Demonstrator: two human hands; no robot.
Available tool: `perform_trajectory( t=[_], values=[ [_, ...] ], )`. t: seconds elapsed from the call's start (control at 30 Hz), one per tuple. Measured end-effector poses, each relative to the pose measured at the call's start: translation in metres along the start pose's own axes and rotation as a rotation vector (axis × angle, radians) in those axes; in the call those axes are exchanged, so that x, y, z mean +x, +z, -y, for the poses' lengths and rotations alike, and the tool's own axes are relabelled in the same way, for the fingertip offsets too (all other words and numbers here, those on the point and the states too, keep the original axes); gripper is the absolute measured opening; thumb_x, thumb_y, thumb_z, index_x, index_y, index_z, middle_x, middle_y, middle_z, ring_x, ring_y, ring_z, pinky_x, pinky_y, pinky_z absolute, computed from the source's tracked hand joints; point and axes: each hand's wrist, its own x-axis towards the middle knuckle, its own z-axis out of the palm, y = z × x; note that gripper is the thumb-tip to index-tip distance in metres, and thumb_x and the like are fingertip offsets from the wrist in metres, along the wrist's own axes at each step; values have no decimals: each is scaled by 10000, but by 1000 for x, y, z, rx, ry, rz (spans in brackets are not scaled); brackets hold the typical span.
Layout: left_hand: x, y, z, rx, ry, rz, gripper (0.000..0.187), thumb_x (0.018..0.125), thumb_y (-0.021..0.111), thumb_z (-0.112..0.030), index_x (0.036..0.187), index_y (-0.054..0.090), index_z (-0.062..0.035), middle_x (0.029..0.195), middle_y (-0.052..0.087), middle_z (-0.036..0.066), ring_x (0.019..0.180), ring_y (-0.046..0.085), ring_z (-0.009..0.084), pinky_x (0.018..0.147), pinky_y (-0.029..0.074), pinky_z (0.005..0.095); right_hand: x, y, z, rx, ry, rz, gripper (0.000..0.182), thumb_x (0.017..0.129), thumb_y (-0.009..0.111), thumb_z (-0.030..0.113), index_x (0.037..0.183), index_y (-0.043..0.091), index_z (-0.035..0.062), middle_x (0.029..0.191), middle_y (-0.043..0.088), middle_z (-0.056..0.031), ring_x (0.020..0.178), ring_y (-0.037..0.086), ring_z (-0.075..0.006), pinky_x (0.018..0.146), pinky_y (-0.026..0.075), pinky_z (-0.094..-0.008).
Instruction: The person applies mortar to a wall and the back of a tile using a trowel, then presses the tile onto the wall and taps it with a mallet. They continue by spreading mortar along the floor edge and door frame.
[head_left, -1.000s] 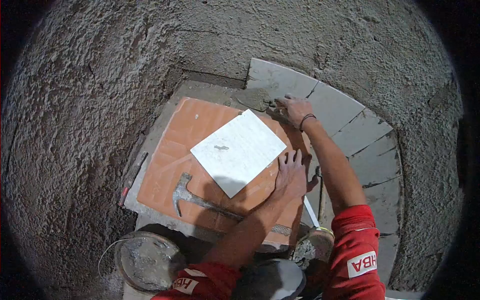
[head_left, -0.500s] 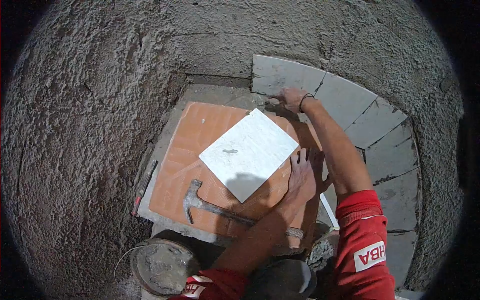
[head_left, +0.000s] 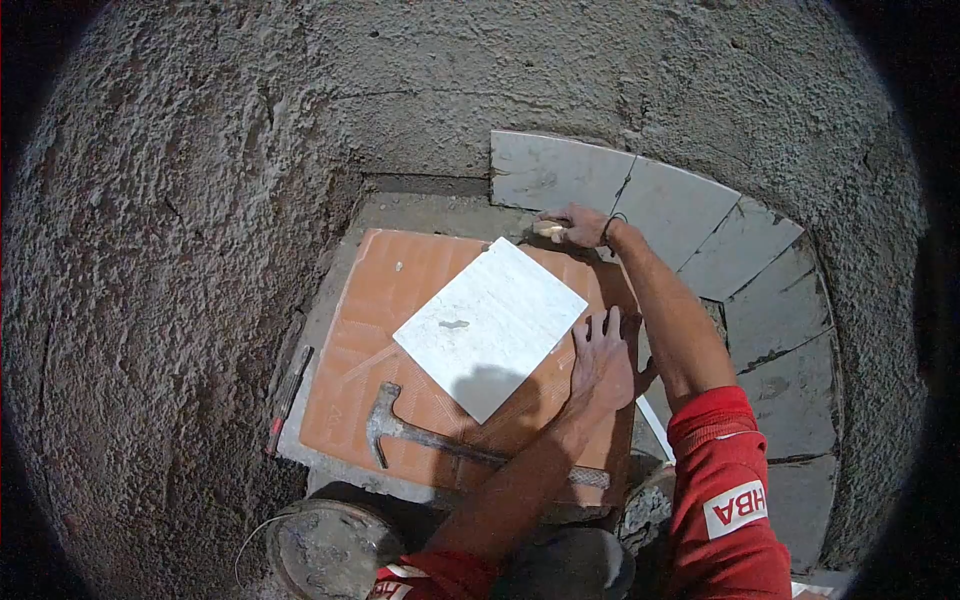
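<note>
My left hand [head_left: 603, 370] lies flat with fingers spread on the right side of an orange board-like slab [head_left: 345, 345], beside a white tile [head_left: 490, 325] set diagonally on it. My right hand [head_left: 578, 226] reaches farther forward, its fingers closed around a pale-handled tool [head_left: 547, 230]. The tool's working end is hard to make out. Right behind that hand is the lower edge of a row of grey-white wall tiles [head_left: 555, 175]. A claw hammer [head_left: 430, 432] rests on the slab, its handle partly under my left forearm.
Rough plastered walls [head_left: 170, 250] surround the corner. Tiles [head_left: 790, 400] continue along the right wall. A mortar-stained bucket [head_left: 330, 545] stands at the lower left. A thin dark tool with a red end [head_left: 288, 402] lies left of the slab. A white strip [head_left: 655, 428] is near my right forearm.
The whole view has shifted slightly, with the slab and tiles lower in the frame. My right hand has moved a little, showing more of the pale handle. My left hand stays on the slab.
</note>
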Motion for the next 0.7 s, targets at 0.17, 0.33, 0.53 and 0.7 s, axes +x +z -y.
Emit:
perform_trajectory(
  t=[0.17, 0.33, 0.53, 0.7],
  values=[
    [0, 2, 1, -42, 6, -6, 743, 902, 630, -583, 1348, 613, 12, 1390, 509, 252, 1258, 454, 383, 1076, 304, 545, 2, -7, 7, 54, 44, -13, 606, 924, 696, 274, 1490, 560, 106, 1349, 679, -212, 1184, 650, -355, 1061, 482, -446],
    [3, 5, 0, 44, 9, 64, 700, 878, 672, -533, 1329, 623, 1, 1351, 535, 205, 1259, 457, 368, 1086, 305, 542, -8, -27, 10, 139, -62, -195, 563, 948, 635, 192, 1491, 539, 82, 1369, 649, -254, 1221, 626, -407, 1067, 477, -469],
    [2, -4, -9, -54, -7, 1, 761, 803, 786, -469, 1395, 563, -46, 1297, 546, 158, 1279, 463, 353, 1090, 318, 544, -114, -79, 33, 244, -113, -340, 569, 986, 654, 256, 1487, 528, 16, 1319, 646, -150, 1167, 600, -279, 1030, 467, -402],
    [0, 28, -2, 10, 24, -67, 751, 849, 697, -555, 1375, 582, -32, 1407, 539, 198, 1380, 419, 405, 1148, 296, 624, -311, -117, 96, 296, 117, -418, 595, 1002, 677, 329, 1490, 527, 24, 1372, 646, -156, 1216, 614, -264, 1078, 460, -395]
  ],
)
